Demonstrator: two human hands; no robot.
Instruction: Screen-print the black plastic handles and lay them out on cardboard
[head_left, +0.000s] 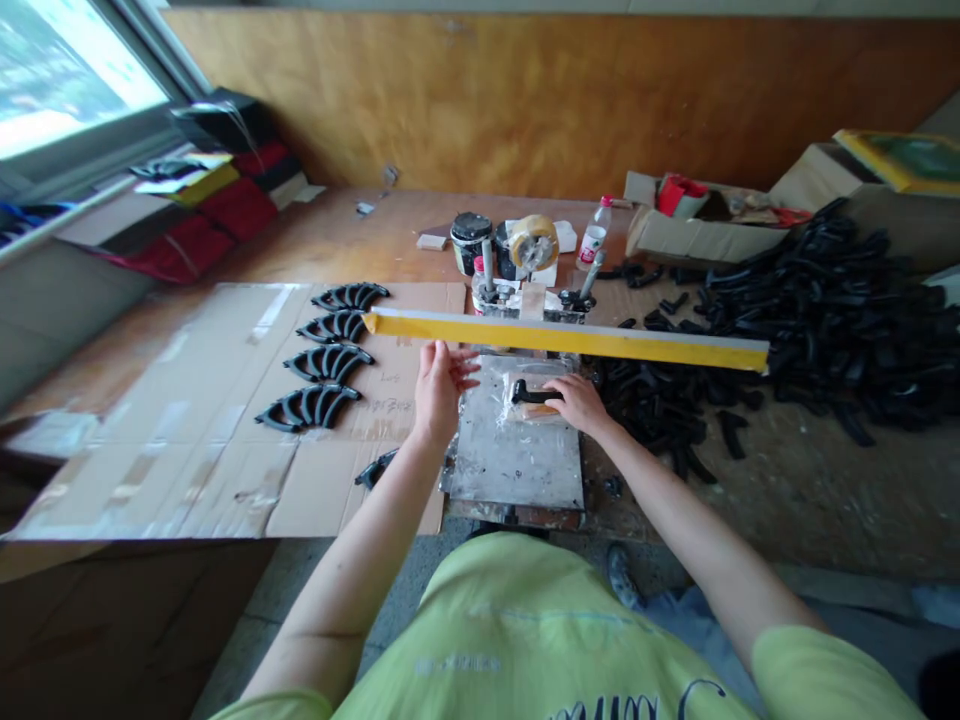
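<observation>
A black curved plastic piece (535,396) lies on a taped block at the middle of a grey metal plate (517,470). My right hand (579,402) has its fingers closed on the right end of that piece. To the left of the plate, my left hand (441,385) is raised just below a long yellow bar (570,340) with a pale upper edge. Its fingers are apart and I see nothing in them. The bar spans above the plate, in front of a clamp-like fixture (532,300). My left forearm partly hides another row of black pieces (375,468).
Several rows of black pieces (309,408) lie on flattened cardboard (202,440) at the left. A large heap of black pieces (817,310) covers the right side. Behind the fixture stand a black tub (471,240), a tape roll (534,243) and a bottle (594,235).
</observation>
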